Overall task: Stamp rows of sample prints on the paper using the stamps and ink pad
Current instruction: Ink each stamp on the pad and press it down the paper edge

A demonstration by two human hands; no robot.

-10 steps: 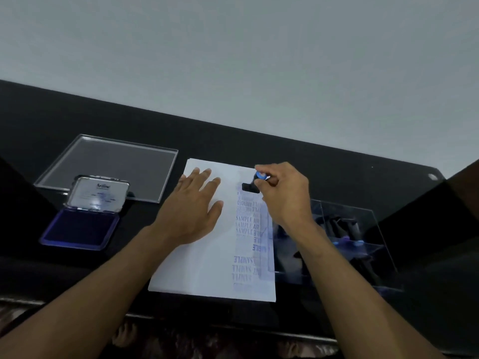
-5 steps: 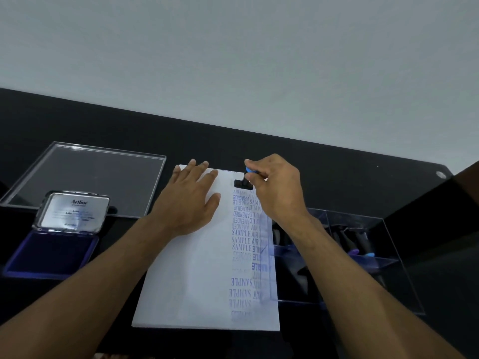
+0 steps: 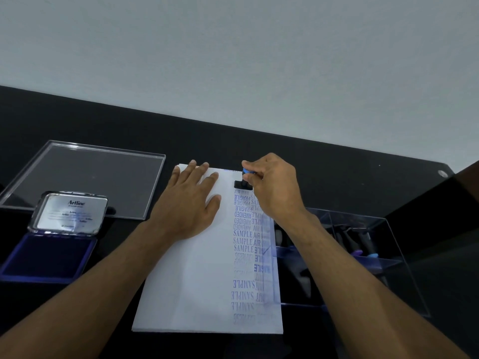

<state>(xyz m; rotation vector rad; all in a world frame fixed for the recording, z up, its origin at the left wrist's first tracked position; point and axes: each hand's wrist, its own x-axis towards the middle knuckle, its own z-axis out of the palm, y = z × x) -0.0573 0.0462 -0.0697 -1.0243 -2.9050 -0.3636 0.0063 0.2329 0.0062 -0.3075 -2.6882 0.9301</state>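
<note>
Right hand (image 3: 274, 187) is pinching the blue-topped handle of a small black rubber stamp (image 3: 243, 183) between curled fingers (image 3: 252, 169), and is holding the stamp's black base down on a white rectangular sheet of paper (image 3: 197, 281) near the sheet's far edge, at the head of a column of blue printed words. Left hand (image 3: 190, 203) is lying palm-down on the far left part of the paper, its fingers straight and slightly spread. The paper is lying on a black desk (image 3: 337, 177), reaching almost to the desk's near edge, and is carrying blue prints reading SAMPLE, FRAGILE, AMENDED and AIR along its right side. An open blue ink pad with a silver metal lid (image 3: 51, 244) is sitting toward the desk's left edge, its lid tilted back. A flat clear acrylic sheet (image 3: 85, 177) is lying just behind it. A clear acrylic compartmented box (image 3: 363, 255), holding more stamps, is standing just beside the paper's right edge.
</note>
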